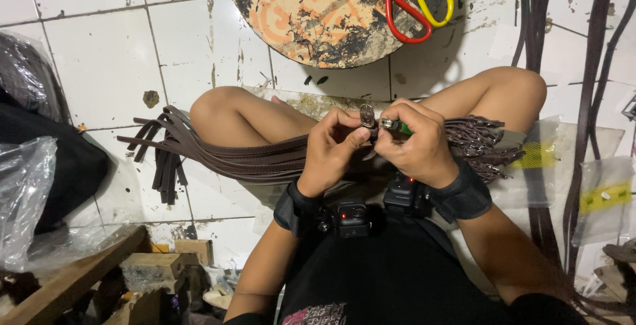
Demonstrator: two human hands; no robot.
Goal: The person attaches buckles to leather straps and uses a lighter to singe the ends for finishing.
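My left hand [334, 149] pinches a small metal clasp [366, 115] at the end of a dark brown leather strap. My right hand [414, 143] is closed on a green lighter [395, 125] with its metal head right beside the clasp. A bundle of brown leather straps [218, 156] lies across my bare knees, loose ends fanning out to the left and clasp ends [483, 143] bunched to the right. Both wrists wear black bands.
A round paint-stained board [311, 20] lies on the white tiled floor ahead, with red and yellow handled scissors [417, 3] on it. Long straps [593, 100] hang at right beside clear plastic bags [599, 196]. Black cloth, a plastic bag [26, 192] and wood blocks [152, 269] sit at left.
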